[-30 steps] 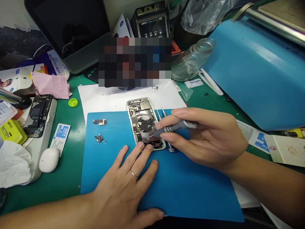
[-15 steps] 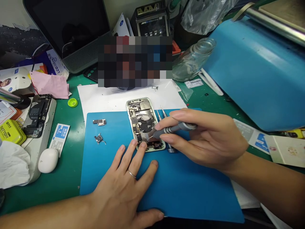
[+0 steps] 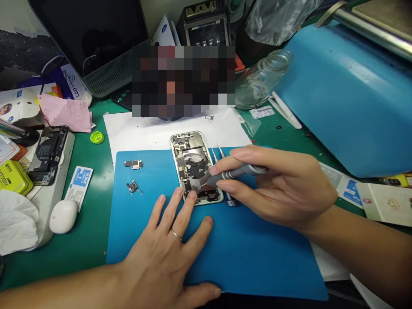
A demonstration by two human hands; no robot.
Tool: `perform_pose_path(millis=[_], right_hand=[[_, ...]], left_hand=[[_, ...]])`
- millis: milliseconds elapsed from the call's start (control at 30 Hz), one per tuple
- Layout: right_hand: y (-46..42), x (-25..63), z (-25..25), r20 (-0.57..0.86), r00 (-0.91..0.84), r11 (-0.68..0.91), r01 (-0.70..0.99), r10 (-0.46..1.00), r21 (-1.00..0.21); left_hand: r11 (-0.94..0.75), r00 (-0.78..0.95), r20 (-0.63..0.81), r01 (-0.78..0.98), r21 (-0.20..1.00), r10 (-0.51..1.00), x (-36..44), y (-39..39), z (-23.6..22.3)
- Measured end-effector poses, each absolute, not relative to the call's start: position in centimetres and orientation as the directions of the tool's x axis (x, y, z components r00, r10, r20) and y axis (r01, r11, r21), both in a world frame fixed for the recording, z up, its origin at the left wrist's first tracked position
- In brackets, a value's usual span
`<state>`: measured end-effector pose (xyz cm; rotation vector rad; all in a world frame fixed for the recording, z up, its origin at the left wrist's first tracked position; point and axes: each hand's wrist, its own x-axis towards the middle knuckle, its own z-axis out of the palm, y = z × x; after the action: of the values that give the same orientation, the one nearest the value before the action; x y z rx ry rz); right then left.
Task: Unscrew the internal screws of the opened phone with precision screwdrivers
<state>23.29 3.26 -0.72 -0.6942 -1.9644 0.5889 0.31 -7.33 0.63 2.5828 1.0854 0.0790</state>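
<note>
An opened smartphone (image 3: 195, 156) with its inner parts bare lies on a blue mat (image 3: 257, 257), its top end over white paper. My left hand (image 3: 170, 244) is spread on the mat, fingertips touching the phone's lower left edge. Between thumb and fingers, my right hand (image 3: 283, 184) grips a grey screwdriver (image 3: 233, 172), slanted so its tip is over the lower part of the phone. Two more screwdrivers (image 3: 222, 150) lie beside the phone's right side, partly hidden by my right hand. Left of the phone are a small metal phone part (image 3: 133, 164) and a small dark component (image 3: 132, 186).
White paper (image 3: 138, 128) lies behind the mat. To the left are a green cap (image 3: 97, 137), a white earbud case (image 3: 63, 216) and another opened phone (image 3: 49, 150) on a white box. A glass jar (image 3: 262, 81) and white tweezers (image 3: 285, 110) lie at the back right.
The view has shifted very slightly. Both hands, the screwdriver and the phone keep nearly the same places.
</note>
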Motion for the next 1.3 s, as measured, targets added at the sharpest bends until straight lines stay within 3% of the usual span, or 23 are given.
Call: perform_pose_path(millis=[400, 1300], right_hand=[[3.22, 23.20, -1.68, 0.682, -0.329, 0.754, 0.200, 0.653, -0.626], [3.46, 23.00, -1.07, 0.690, -0.371, 0.778, 0.192, 0.622, -0.599]], left_hand=[[-0.665, 0.712, -0.077, 0.685, 0.298, 0.698, 0.26, -7.34, 0.69], [-0.694, 0.724, -0.047, 0.676, 0.248, 0.688, 0.22, -7.37, 0.59]])
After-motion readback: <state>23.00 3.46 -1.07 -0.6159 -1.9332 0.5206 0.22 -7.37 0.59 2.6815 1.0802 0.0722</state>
